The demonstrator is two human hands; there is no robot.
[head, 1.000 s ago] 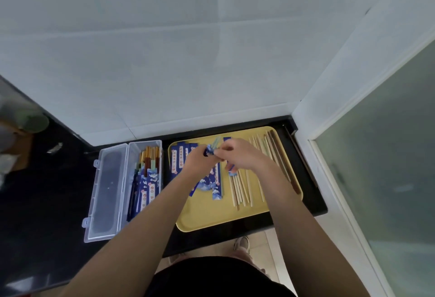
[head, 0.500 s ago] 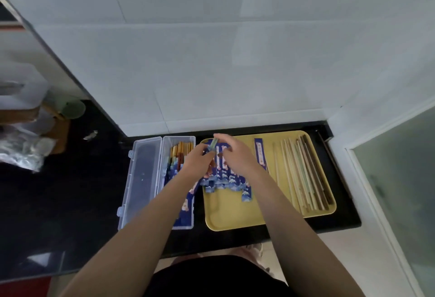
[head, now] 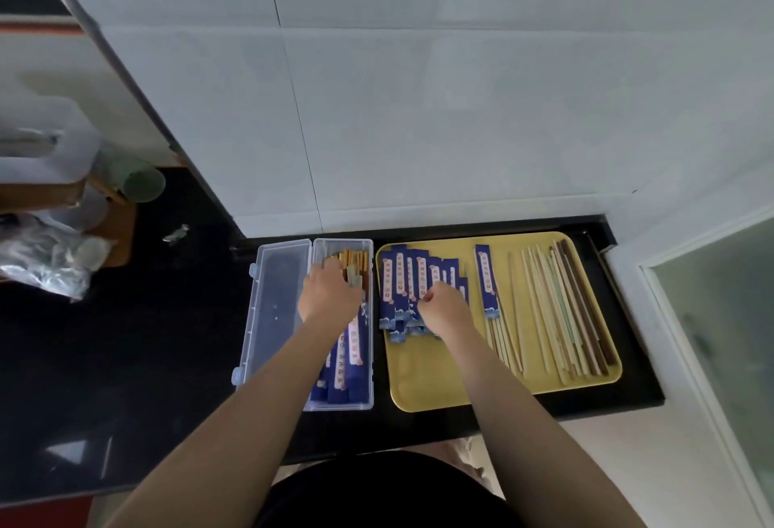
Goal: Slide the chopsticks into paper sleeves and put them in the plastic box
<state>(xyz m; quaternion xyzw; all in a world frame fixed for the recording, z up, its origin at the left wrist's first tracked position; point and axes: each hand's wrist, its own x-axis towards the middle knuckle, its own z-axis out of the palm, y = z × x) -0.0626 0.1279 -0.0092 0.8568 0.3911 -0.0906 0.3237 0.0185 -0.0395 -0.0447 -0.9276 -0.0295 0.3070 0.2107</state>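
Fingers (head: 335,270) of your left hand (head: 328,295) reach down into the plastic box (head: 366,360), curled over the sleeved chopsticks (head: 349,343) lying there; from above you cannot tell whether they pinch a pair or only press on it. Your right hand (head: 444,309) sits over the near end of the fanned paper sleeves (head: 402,276) on the yellow tray (head: 435,381), its fingers curled under the palm, apparently nipping a sleeve, though the contact is hidden. The bare chopsticks (head: 557,309) lie to the right of that hand, on the tray's right half, so your right hand is plainly the nearer one for the next pair. Their long axes run from you toward the tiled wall, roughly parallel with the sleeves and the box, and the far ends lean slightly leftward. One sleeve (head: 488,280) already sits on a pair (head: 500,339) just beside your right hand, with the sticks poking out toward you. The box stands on the dark surface (head: 125,339) just left of the tray, with its lid (head: 276,305) open flat to the left.
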